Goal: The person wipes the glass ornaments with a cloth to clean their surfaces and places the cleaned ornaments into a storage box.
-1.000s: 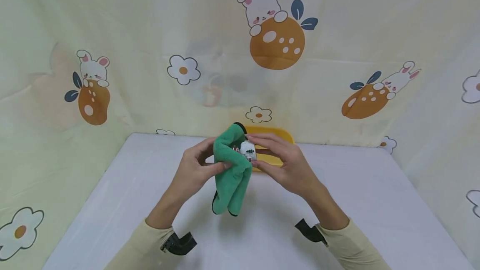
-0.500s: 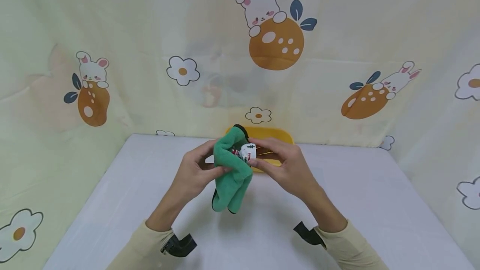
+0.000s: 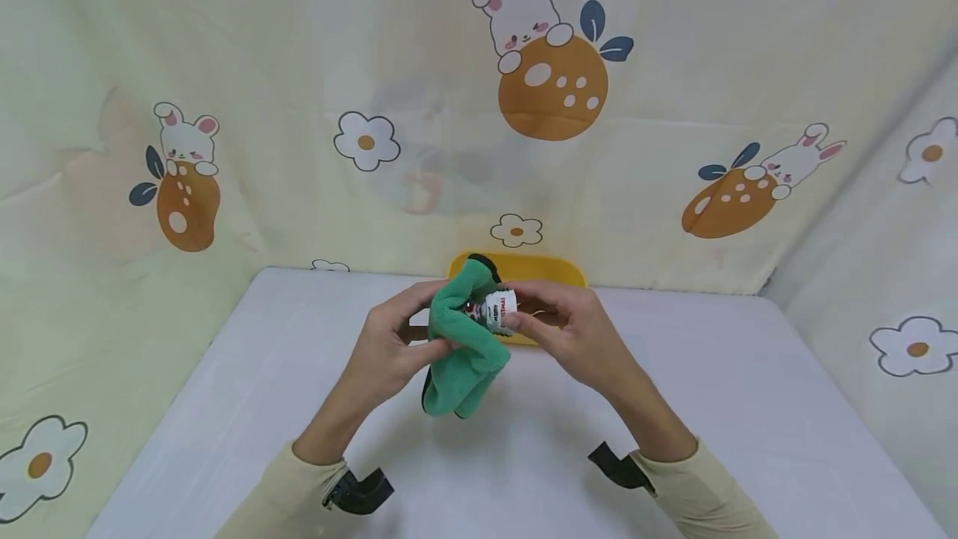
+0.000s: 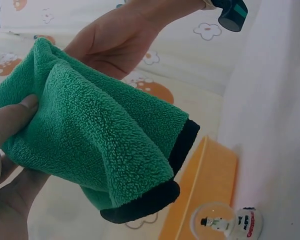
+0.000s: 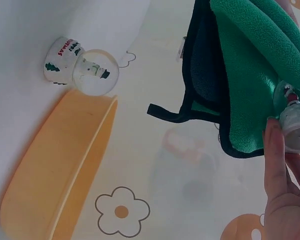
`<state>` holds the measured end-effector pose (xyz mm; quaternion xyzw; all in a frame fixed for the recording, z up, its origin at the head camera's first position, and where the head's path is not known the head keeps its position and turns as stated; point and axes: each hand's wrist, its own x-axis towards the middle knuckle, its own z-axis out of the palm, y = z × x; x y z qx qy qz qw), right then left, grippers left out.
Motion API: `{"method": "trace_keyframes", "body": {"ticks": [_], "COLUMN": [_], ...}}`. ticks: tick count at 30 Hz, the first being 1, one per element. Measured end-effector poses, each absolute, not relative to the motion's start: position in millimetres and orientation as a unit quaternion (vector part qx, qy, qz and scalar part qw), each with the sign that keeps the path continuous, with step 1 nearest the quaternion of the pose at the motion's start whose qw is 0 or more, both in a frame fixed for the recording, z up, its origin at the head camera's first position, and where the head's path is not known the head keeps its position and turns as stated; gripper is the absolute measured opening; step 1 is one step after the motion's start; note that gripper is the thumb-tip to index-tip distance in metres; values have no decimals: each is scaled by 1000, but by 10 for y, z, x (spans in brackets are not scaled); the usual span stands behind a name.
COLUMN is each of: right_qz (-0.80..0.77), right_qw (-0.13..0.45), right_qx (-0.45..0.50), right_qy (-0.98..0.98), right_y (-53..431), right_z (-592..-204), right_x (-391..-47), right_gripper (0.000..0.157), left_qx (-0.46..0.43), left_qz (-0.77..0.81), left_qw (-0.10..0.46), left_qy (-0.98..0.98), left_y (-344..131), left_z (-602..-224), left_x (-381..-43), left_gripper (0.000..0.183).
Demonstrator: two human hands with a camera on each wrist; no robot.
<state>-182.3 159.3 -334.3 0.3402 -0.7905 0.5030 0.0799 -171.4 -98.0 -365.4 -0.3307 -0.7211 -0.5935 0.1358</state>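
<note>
My left hand (image 3: 391,341) pinches a green towel (image 3: 466,356) with dark edging, its thumb pressing on the near face. The towel is folded around the glass end of a small snow globe (image 3: 500,310). With fingers and thumb, my right hand (image 3: 580,324) holds that globe by its white base, which bears red lettering and dark tree shapes. In the right wrist view the base of the held snow globe (image 5: 296,125) points away from the towel, and a bit of red shows inside the glass. Most of the dome is hidden by cloth.
A yellow plastic bin (image 3: 550,266) stands at the back of the white table (image 3: 674,406), behind the hands. Beside it, in the wrist views, stands a second snow globe (image 5: 62,61) with a snowman inside. Patterned curtains (image 3: 299,65) hang around the table.
The snow globe's base has turned in my right hand: the tree print has rolled out of view and the red lettering now faces up. The towel and hands have shifted slightly.
</note>
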Motion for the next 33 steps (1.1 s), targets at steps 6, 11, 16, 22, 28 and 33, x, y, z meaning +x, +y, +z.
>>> {"method": "trace_keyframes", "body": {"ticks": [6, 11, 16, 22, 28, 33], "right_qz": [509, 498, 474, 445, 414, 407], "right_qw": [76, 104, 148, 187, 217, 224], "right_qx": [362, 391, 420, 444, 457, 462], "right_qy": [-778, -767, -760, -755, -757, -756], "right_y": [1597, 1594, 1585, 1578, 1582, 1586], "right_z": [-3373, -3383, -3381, -3371, -3362, -3358], "right_x": [-1820, -1818, -1828, -1850, -1870, -1867], "right_gripper": [46, 51, 56, 58, 54, 57], "left_qx": [-327, -318, -307, -296, -282, -281], "left_qz": [-604, -624, -645, -651, -649, -646], "left_qw": [125, 109, 90, 87, 74, 67], "left_qy": [-716, -706, -694, -693, -703, -707], "left_y": [-978, -976, -978, -986, -978, -987], "left_z": [-3657, -3643, -3649, -3656, -3662, -3671], "left_x": [-1703, -1696, -1694, -1702, -1721, -1731], "left_gripper": [57, 58, 60, 59, 58, 58]}}
